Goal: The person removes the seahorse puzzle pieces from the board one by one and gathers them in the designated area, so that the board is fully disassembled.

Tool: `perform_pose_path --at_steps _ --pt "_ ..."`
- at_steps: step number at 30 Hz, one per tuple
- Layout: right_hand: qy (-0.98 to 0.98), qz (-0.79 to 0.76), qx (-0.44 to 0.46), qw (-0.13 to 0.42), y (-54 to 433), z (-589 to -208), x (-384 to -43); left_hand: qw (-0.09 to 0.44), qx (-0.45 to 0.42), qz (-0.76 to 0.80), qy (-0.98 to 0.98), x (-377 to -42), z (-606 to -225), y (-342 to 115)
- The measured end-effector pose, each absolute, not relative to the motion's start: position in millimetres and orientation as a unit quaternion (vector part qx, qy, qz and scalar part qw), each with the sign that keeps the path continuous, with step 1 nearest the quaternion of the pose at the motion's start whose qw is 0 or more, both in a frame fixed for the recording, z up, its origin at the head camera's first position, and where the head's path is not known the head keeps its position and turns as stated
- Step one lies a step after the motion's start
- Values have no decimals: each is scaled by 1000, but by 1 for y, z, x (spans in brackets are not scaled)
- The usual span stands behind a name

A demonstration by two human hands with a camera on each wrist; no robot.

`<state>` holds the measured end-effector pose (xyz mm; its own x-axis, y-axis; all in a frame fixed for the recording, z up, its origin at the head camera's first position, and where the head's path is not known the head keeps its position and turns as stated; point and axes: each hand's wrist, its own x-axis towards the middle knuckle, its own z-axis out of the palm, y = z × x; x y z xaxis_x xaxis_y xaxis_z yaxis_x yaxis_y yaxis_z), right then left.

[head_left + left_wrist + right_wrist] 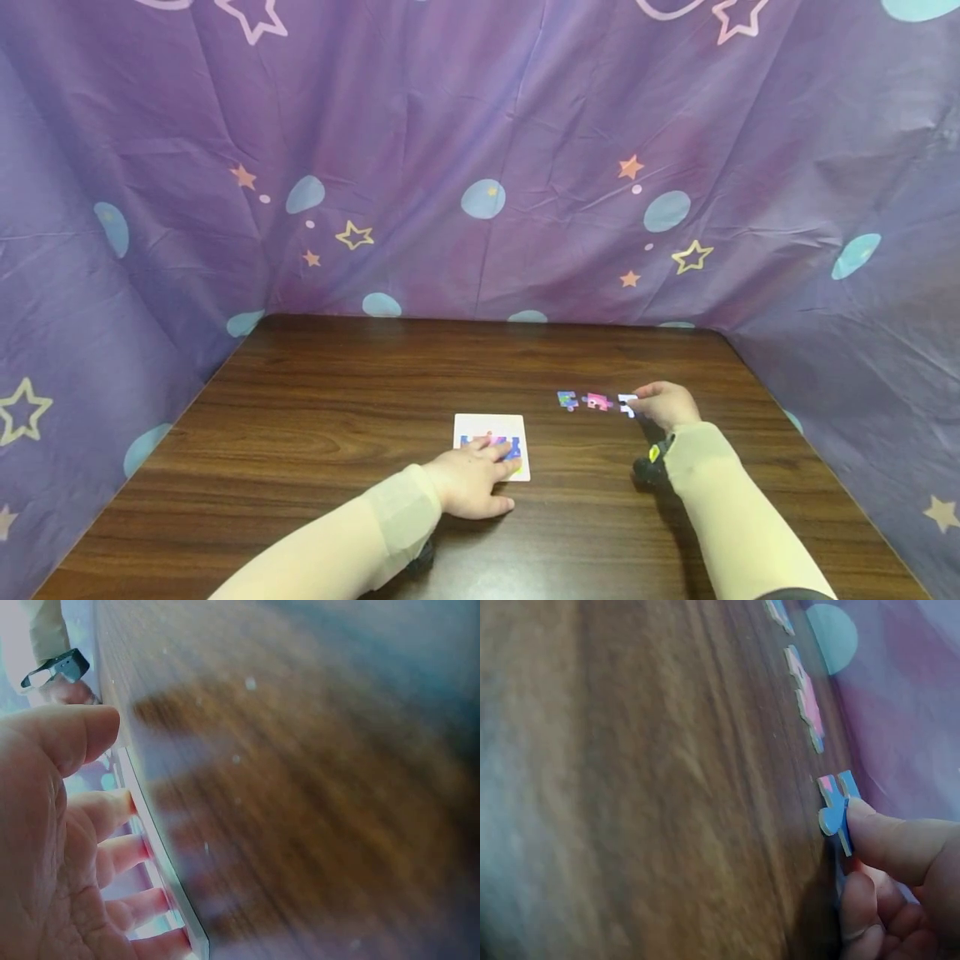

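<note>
My left hand [472, 482] lies with spread, straight fingers over a square white puzzle board [491, 422] with a colourful picture in it. The left wrist view shows the fingertips right at the board's edge [169, 874], palm raised. To the right, my right hand [670, 406] pinches a blue jigsaw piece [835, 814] with a pink corner; the thumb is on its edge. It stands close over the table, at the right end of a short row. Beside it are a pink jigsaw piece [597, 402] and a blue-green jigsaw piece [567, 400].
The dark wood-grain table [360, 375] reaches back to a purple curtain [420, 250] with stars and blue spots, which also hangs on both sides. A dark wrist camera [649, 472] is strapped under the right wrist.
</note>
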<state>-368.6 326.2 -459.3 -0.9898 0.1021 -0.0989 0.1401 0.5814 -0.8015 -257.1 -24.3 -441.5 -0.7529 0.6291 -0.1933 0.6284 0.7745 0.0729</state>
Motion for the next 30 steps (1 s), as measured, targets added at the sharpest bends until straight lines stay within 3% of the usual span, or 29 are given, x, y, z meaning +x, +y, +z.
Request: perform_pose_path --at_steps 6,16,23,30 --pt "919 -387 75 16 326 -458 -365 100 335 -6 937 -256 -441 -22" --pt "900 -432 64 -5 322 -459 -361 109 334 -2 936 -256 -440 -22" --pt "887 -461 -4 -26 275 -446 -357 113 333 2 936 -256 -440 -24" --pt "864 -498 -71 18 214 -451 -344 116 334 11 936 -257 -439 -25"
